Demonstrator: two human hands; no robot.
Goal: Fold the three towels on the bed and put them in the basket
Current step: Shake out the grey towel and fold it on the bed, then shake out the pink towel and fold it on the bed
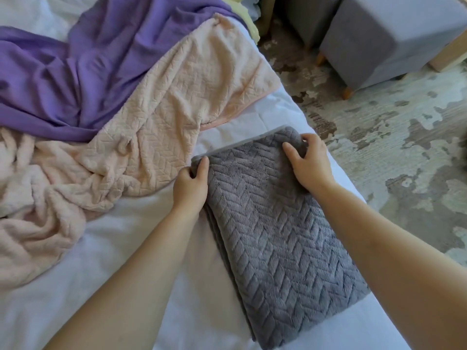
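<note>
On white bed (126,248), left hand (190,184) and right hand (309,162) pinching folded grey towel (273,236), mottled rug (404,137), grey ottoman (374,41)

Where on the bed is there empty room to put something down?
The biggest bare patch of sheet lies at the near side, between the pink towel and the grey towel, though the left arm crosses it. A small bare wedge sits just beyond the grey towel's far edge. The far left is crowded: the pink towel and purple towel cover it.
</note>
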